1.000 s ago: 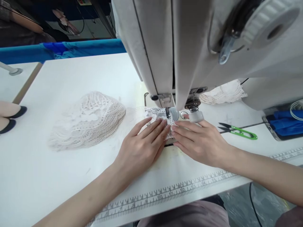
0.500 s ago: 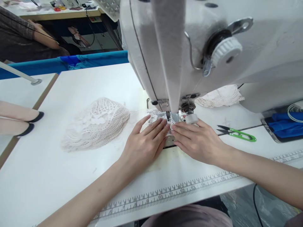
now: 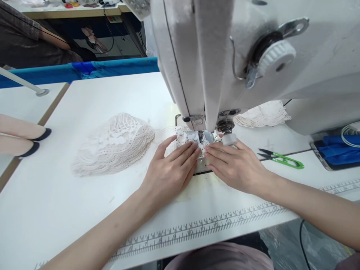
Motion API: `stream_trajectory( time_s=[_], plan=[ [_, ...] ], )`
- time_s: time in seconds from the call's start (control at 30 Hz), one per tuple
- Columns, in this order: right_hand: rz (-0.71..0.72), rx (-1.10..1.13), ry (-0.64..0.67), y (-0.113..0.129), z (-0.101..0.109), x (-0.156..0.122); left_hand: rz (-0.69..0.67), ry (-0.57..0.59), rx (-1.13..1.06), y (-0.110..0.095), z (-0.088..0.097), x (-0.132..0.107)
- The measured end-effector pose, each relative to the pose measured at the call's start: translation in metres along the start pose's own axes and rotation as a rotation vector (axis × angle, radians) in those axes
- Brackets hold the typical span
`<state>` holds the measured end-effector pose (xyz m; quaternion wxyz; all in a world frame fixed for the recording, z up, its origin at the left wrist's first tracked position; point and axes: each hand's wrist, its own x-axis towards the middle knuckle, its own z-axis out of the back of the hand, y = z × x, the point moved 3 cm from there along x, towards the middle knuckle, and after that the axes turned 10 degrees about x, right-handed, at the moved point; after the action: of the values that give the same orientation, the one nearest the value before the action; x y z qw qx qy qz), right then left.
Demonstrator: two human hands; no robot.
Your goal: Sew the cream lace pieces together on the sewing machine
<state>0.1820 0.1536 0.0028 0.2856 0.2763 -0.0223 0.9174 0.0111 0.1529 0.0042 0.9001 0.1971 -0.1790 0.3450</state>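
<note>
White lace fabric (image 3: 184, 138) lies under the presser foot (image 3: 200, 136) of a white sewing machine (image 3: 188, 56). My left hand (image 3: 173, 165) rests flat on the lace just left of the foot, fingers stretched out. From the right, my right hand (image 3: 237, 165) lies with extended fingers on the lace edge, its fingertips close to the left ones. Both hands are open and press the cloth from above. A strip of the lace runs left to a heap of cream lace (image 3: 120, 144) on the table. The fabric beneath my fingers is hidden.
Green thread snips (image 3: 284, 159) lie right of my right hand. A tray with blue cloth (image 3: 341, 150) is farther right. More lace (image 3: 263, 113) sits behind the needle area. A printed ruler (image 3: 202, 230) runs along the front edge. Another person's arm (image 3: 54, 39) shows at upper left.
The view has shifted slightly, so the machine head appears farther right. Both hands keep nearly the same place on the lace beside the presser foot.
</note>
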Motion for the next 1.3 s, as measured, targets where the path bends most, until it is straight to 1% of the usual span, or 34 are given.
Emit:
stream_trajectory(
  time_s=[0.27, 0.43, 0.67, 0.8, 0.87, 0.93, 1.07, 1.3],
  plan=[
    [-0.007, -0.045, -0.009, -0.004, -0.004, 0.001, 0.012, -0.026, 0.054, 0.004, -0.003, 0.004],
    [0.030, -0.066, -0.022, -0.010, -0.004, 0.002, -0.027, -0.030, 0.060, -0.003, 0.003, 0.001],
    [0.004, -0.088, 0.013, -0.017, -0.005, 0.002, -0.014, 0.001, 0.049, -0.009, 0.007, -0.003],
    [-0.007, -0.051, 0.014, -0.015, -0.004, -0.002, -0.010, -0.040, 0.053, -0.011, 0.007, -0.004],
    [-0.004, -0.046, 0.017, -0.015, -0.004, -0.002, -0.001, -0.040, 0.056, -0.011, 0.007, -0.004],
    [0.005, -0.058, 0.019, -0.015, -0.005, -0.002, 0.010, -0.025, 0.058, -0.011, 0.006, -0.004],
    [0.004, -0.098, 0.029, -0.016, -0.007, -0.001, 0.005, -0.032, 0.073, -0.009, 0.004, -0.003],
    [-0.018, -0.198, 0.081, -0.016, -0.010, 0.002, 0.015, -0.004, 0.072, -0.003, -0.002, 0.001]
  ],
)
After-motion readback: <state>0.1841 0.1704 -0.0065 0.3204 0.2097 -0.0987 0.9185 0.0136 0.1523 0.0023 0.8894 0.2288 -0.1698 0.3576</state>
